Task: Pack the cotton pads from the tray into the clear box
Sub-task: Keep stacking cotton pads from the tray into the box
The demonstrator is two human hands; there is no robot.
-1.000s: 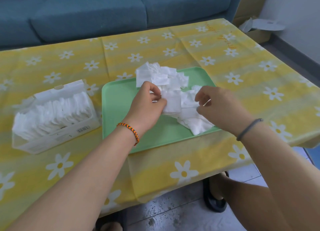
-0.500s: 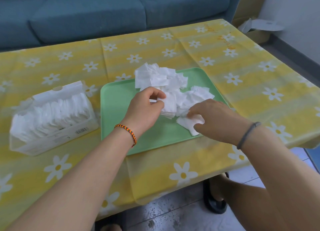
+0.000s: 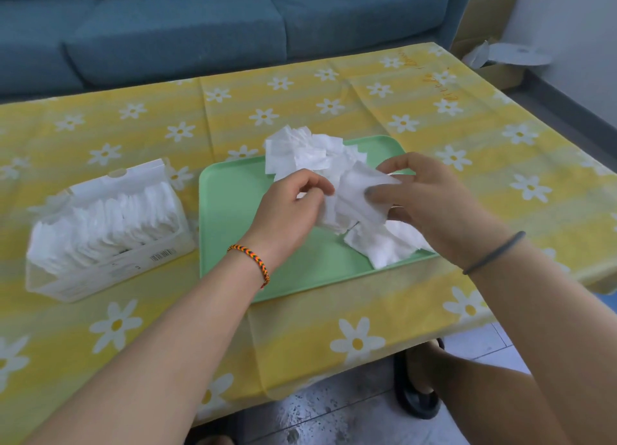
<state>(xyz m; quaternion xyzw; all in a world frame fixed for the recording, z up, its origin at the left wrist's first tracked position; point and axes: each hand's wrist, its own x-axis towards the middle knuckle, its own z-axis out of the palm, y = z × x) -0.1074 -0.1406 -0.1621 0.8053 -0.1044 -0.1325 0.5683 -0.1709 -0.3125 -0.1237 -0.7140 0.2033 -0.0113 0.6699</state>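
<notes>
Right hand (image 3: 430,207) has come up off the near-right pads and now pinches a small stack against the left hand (image 3: 293,207), above the middle of the tray (image 3: 230,231). Half a second ago the right was flat on the pile, fingers down on a loose pad; now its thumb sits on the face of the lifted stack and its fingers curl behind. Left hand keeps its spot, fingers curled round the stack's left edge. Both hands hold pads (image 3: 360,197), neither is free.

Read: gathering step, squaring a bundle before carrying it over. Nothing new is in the box (image 3: 110,271) yet.

Where things are:
- Loose pads remain in two clumps on the tray, one at the far edge (image 3: 310,157), one at the near-right rim (image 3: 387,247).
- Box sits on the worktop (image 3: 334,97), left of the tray and apart from it, already largely filled with pads standing on edge in a row, lid open at the back.

Materials:
- Pads: thin, white, squarish, soft and limp, fuzzy edges; they splay and overlap, so stacks probably slip unless pinched.
- Tray: smooth green plastic, rounded corners, low rim.
- Box: clear rigid plastic, barcode label on the front.
- Worktop cover: glossy yellow plastic sheet with daisy print, creased.
</notes>
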